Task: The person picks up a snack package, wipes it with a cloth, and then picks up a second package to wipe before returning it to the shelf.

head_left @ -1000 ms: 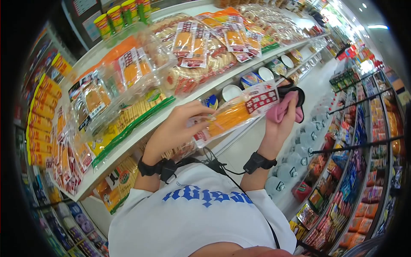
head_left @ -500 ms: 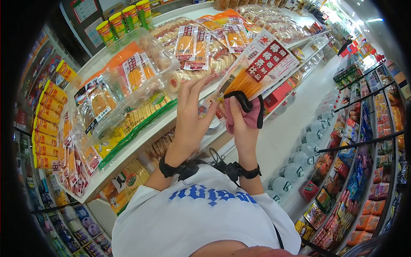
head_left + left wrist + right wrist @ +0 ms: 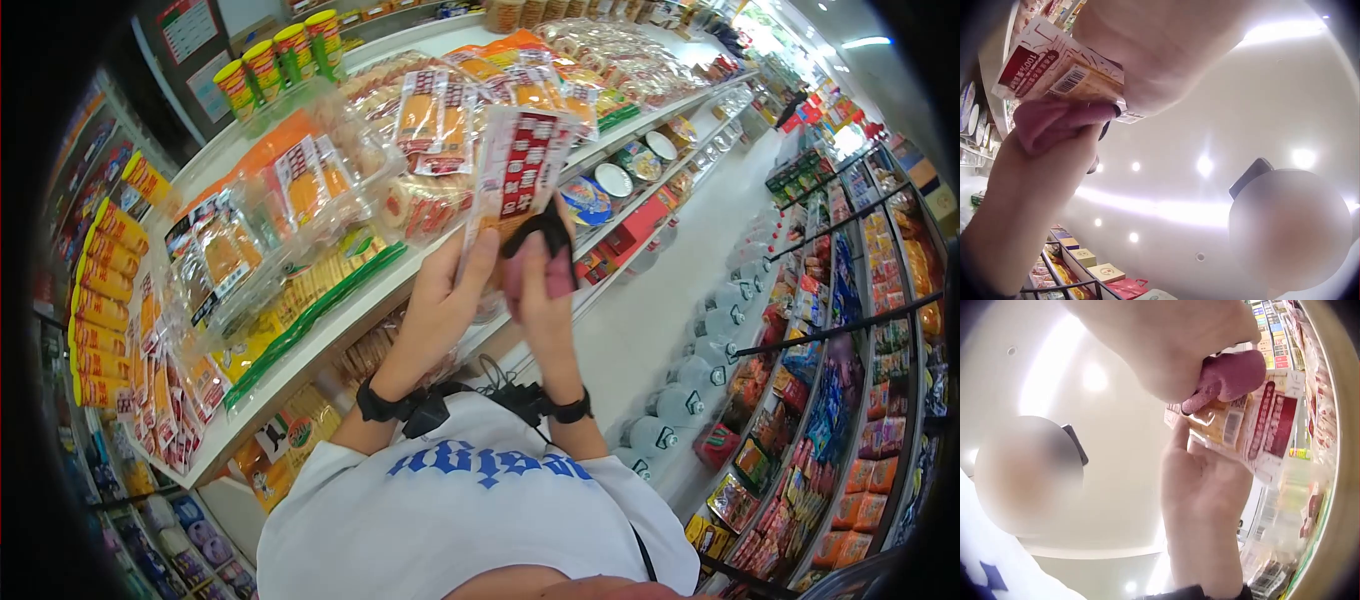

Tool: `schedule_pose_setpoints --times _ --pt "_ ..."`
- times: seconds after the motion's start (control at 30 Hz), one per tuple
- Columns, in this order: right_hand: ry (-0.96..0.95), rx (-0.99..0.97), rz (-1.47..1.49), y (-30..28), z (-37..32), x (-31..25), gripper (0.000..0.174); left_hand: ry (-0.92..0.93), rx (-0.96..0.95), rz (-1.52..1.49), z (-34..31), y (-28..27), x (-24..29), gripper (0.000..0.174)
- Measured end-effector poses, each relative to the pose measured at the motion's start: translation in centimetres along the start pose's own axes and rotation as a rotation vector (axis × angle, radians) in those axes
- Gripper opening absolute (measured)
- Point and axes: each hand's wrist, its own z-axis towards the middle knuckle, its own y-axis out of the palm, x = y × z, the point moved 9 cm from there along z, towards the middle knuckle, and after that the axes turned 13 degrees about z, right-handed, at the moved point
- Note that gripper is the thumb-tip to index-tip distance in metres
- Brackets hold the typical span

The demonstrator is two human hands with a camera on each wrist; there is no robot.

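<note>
Here the pack (image 3: 520,165) stands upright at chest height in front of the shelf (image 3: 310,340), held between both hands. It is a clear bag with orange sticks inside, a red-and-white label on top and a barcode on its back (image 3: 1054,69). The left hand (image 3: 445,290) grips its lower edge, thumb on the front and fingers behind. The right hand (image 3: 545,295) is curled round a pink cloth (image 3: 525,270) with a black strap and presses it against the pack; whether it also pinches the pack is hard to tell. The white shelf carries similar bags; a pale floor (image 3: 650,300) runs between it and the racks (image 3: 860,330) opposite.
</note>
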Motion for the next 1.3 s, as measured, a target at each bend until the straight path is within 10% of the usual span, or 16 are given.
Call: schedule_pose_setpoints --times 0.1,0.47,0.77,1.07,1.17,1.3 --pt "0.168 0.027 0.082 -1.2 -0.1 0.5 0.027 -0.014 -0.094 -0.03 0.2 0.6 0.0 0.039" --pt "-0.3 0.226 0.213 -4.4 2.8 -6.6 0.012 -0.153 -0.34 -0.025 -1.0 2.2 -1.2 0.039" --pt "0.206 0.012 -0.043 -0.1 -0.9 1.2 0.026 0.037 0.165 -0.088 1.2 -2.3 -1.2 0.04" --pt "-0.225 0.102 -0.323 -0.8 -0.5 -2.6 0.023 0.176 0.322 -0.078 1.4 -3.0 0.5 0.036" --pt "-0.188 0.063 -0.31 -0.7 -0.4 -2.1 0.021 -0.018 0.037 -0.293 1.3 -0.4 0.9 0.039" --pt "-0.059 0.084 -0.202 -1.1 -0.9 -0.5 0.023 0.117 0.13 -0.19 1.5 -0.1 0.5 0.038"
